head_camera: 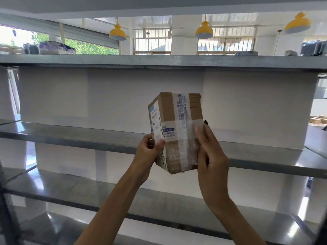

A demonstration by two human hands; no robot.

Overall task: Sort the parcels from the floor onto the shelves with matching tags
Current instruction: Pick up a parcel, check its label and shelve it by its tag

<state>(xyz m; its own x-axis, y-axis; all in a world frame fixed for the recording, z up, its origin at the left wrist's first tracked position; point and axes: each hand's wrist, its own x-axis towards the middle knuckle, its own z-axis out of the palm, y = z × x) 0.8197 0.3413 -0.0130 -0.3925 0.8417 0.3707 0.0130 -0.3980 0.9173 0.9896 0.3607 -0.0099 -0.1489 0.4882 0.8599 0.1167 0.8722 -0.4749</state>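
While its white label's (156,121) print blurs beyond reading, a taped brown cardboard parcel (177,121) is held before grey metal shelves (70,137), left hand (148,156) and right hand (211,156) gripping opposite edges, fingers (206,125) mostly hidden behind.

A person held a taped cardboard parcel (177,121) upright with both hands before grey metal shelves (79,137). The left hand (148,152) gripped its lower left corner, thumb on the printed label, while the right hand (210,156) clasped its right edge between thumb and fingers. Wrapped packages (56,47) sat on the top shelf (123,61), under three yellow lamps (204,30).
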